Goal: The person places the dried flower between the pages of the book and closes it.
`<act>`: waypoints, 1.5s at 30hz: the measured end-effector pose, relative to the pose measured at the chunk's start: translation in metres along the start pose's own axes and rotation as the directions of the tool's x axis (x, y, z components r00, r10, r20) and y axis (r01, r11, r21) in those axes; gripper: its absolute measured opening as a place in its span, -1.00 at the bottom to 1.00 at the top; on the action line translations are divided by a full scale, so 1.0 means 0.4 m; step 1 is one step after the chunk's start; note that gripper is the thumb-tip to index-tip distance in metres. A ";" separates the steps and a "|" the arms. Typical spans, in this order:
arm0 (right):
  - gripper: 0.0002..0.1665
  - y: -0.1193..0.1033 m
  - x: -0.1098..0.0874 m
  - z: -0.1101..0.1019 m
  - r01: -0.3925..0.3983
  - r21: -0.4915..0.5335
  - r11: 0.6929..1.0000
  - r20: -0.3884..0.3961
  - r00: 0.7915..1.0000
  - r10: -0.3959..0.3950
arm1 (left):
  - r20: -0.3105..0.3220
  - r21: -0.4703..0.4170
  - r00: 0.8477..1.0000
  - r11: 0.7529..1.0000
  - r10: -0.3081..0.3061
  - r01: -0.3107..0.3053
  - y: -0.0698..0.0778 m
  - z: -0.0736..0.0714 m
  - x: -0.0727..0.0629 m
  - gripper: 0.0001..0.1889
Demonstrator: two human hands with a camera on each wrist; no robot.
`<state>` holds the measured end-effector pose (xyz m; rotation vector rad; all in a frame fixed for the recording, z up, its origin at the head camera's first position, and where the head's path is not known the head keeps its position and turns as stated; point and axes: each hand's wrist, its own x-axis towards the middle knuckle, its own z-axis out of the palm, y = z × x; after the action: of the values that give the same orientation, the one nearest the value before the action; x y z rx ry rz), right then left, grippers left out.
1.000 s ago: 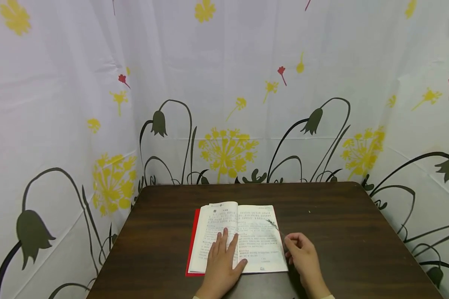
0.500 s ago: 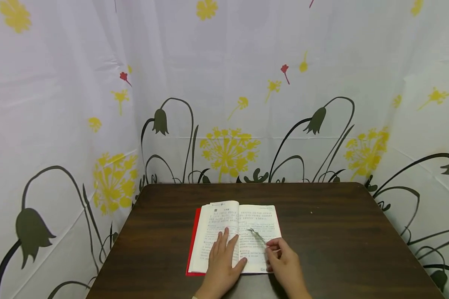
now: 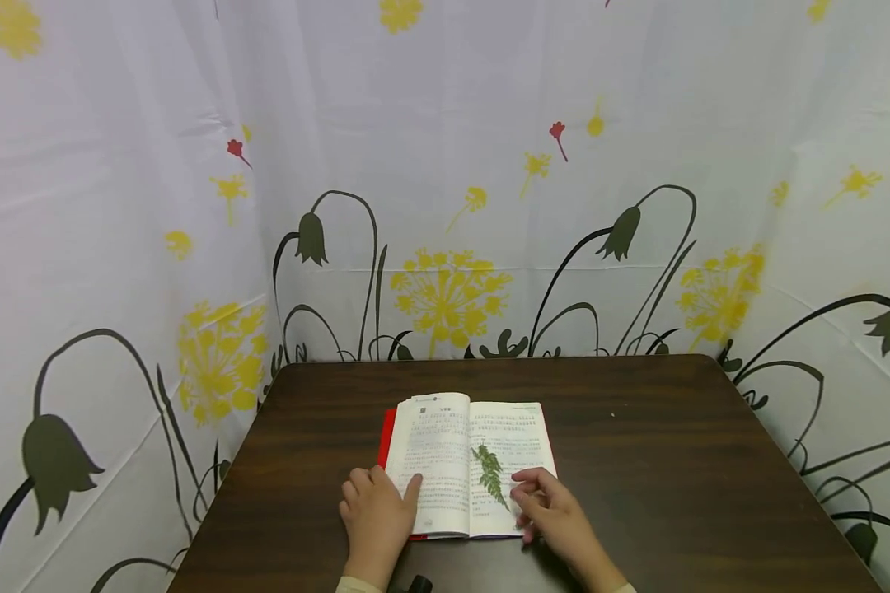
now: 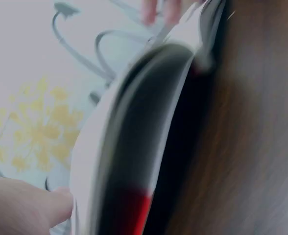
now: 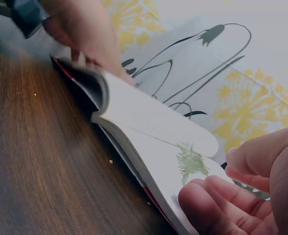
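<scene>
An open book (image 3: 433, 461) with a red cover lies on the dark wooden table, printed pages facing up. Across its right page rests a green fern leaf (image 3: 489, 473), flat, its stem pointing toward the front right. My left hand (image 3: 377, 515) grips the book's left edge, thumb over the left page and fingers at the outer side. In the left wrist view that thumb (image 4: 31, 203) touches the page. Beside the leaf, over the page's right edge, my right hand (image 3: 556, 515) hovers with loosely bent fingers and nothing between them; the leaf (image 5: 190, 161) lies just past its fingertips.
The wooden table (image 3: 675, 469) extends around the book on every side. A curtain (image 3: 445, 165) with flower prints hangs behind and at both sides. A small black object (image 3: 419, 584) shows at the front edge, by the left wrist.
The right hand carried the fern leaf leftward over the book, laid it on the right page and let it go. My left hand shifted from the middle of the book to its left edge.
</scene>
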<state>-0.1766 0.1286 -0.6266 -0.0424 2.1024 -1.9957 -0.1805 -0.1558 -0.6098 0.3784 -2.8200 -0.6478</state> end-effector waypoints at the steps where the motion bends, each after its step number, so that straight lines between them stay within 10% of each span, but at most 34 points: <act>1: -0.54 0.001 0.001 0.001 0.004 -0.002 1.000 -0.001 1.000 -0.004 | -0.010 0.003 0.999 0.999 -0.040 0.040 -0.007 -0.007 0.006 -0.26; 15: -0.21 -0.006 -0.007 0.005 0.054 -0.106 0.993 0.098 0.994 -0.044 | 0.097 -0.213 0.967 0.944 -0.236 0.252 -0.041 -0.042 0.039 -0.22; 22: -0.17 -0.007 -0.006 -0.006 0.105 -0.152 0.983 0.191 0.979 -0.074 | 0.126 -0.394 0.986 0.906 -0.112 0.153 -0.049 -0.012 0.058 -0.18; 28: -0.15 -0.004 0.005 -0.009 0.151 -0.164 0.975 0.257 0.961 -0.106 | 0.211 -0.593 0.976 0.785 -0.060 0.176 -0.032 -0.035 0.046 -0.12; 34: -0.17 -0.004 0.007 -0.010 0.194 -0.195 0.961 0.277 0.951 -0.136 | 0.346 -0.754 0.937 0.579 -0.050 0.310 -0.017 -0.052 0.034 0.06; 41: -0.18 -0.010 0.003 -0.005 0.227 -0.196 0.954 0.287 0.943 -0.166 | 0.312 -0.787 0.947 0.579 0.075 0.213 -0.012 -0.049 0.024 -0.05; 45: -0.19 -0.014 0.003 -0.005 0.244 -0.180 0.953 0.288 0.939 -0.186 | 0.329 -0.847 0.929 0.487 0.168 0.212 -0.007 -0.043 0.027 -0.08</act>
<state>-0.1788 0.1299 -0.6212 -0.5739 2.1964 -1.7436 -0.1853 -0.1683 -0.5942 0.0738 -2.2834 -2.2261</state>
